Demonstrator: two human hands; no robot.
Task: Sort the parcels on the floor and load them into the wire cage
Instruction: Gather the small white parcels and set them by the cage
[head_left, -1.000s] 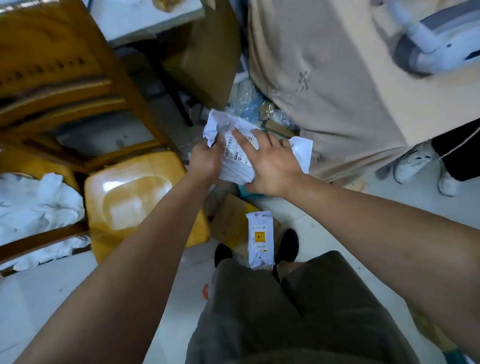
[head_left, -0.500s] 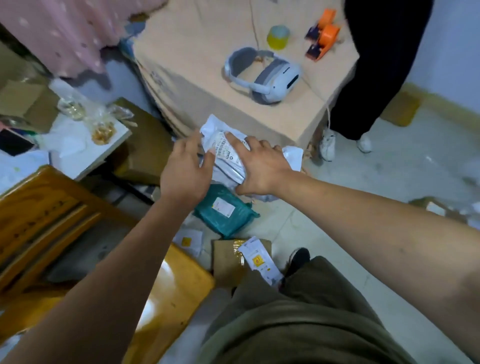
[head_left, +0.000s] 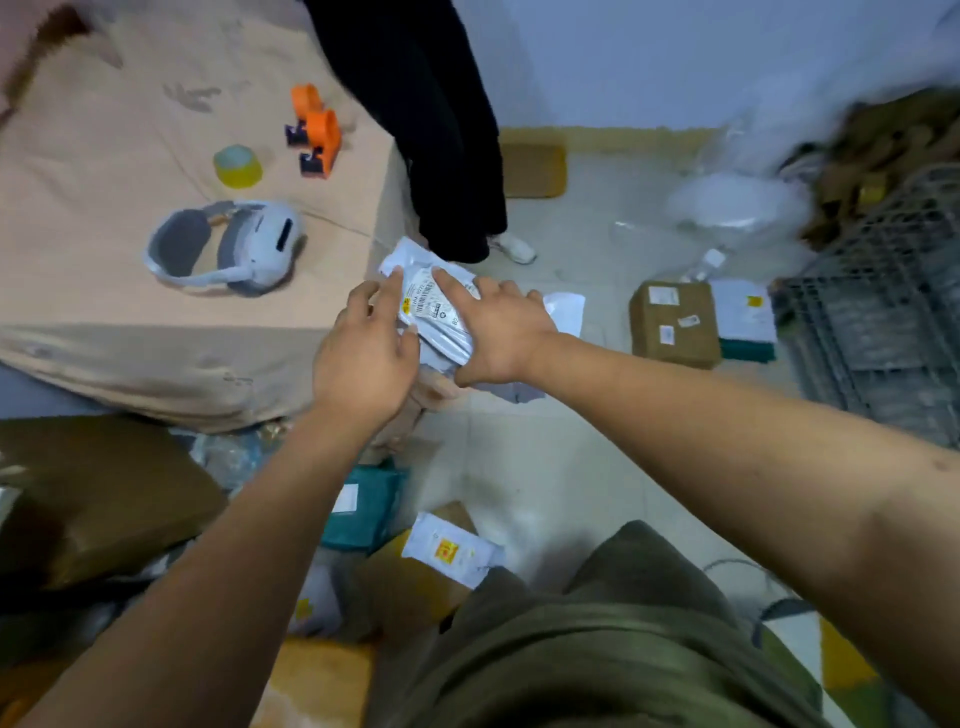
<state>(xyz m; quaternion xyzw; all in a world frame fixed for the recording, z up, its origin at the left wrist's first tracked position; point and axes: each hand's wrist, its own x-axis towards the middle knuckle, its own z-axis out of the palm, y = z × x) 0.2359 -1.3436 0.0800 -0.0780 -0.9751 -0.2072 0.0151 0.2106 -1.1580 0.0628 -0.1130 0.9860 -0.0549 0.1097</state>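
Note:
Both my hands hold a white plastic mailer parcel (head_left: 434, 312) with a barcode label at chest height in the middle of the view. My left hand (head_left: 363, 358) grips its near left edge with the thumb on top. My right hand (head_left: 501, 327) lies over the right side, index finger stretched along the top and thumb tucked below. The dark wire cage (head_left: 878, 317) stands at the right edge, blurred. On the floor before it sit a cardboard box parcel (head_left: 675, 325) and a white mailer on a teal one (head_left: 743, 312). Near my feet lie a teal parcel (head_left: 363, 512) and a white, yellow-labelled mailer (head_left: 449, 551) on a brown box (head_left: 410, 590).
A beige-covered table (head_left: 130, 322) at left carries a white headset (head_left: 228, 247), a tape roll (head_left: 238, 166) and orange tape dispensers (head_left: 314, 137). A person in black trousers (head_left: 441, 130) stands just beyond the parcel. White plastic bags (head_left: 737, 202) lie by the far wall.
The view has swung right, away from the wooden chair. My hands have carried the white parcel along, and the wire cage and the floor parcels beside it have come into view.

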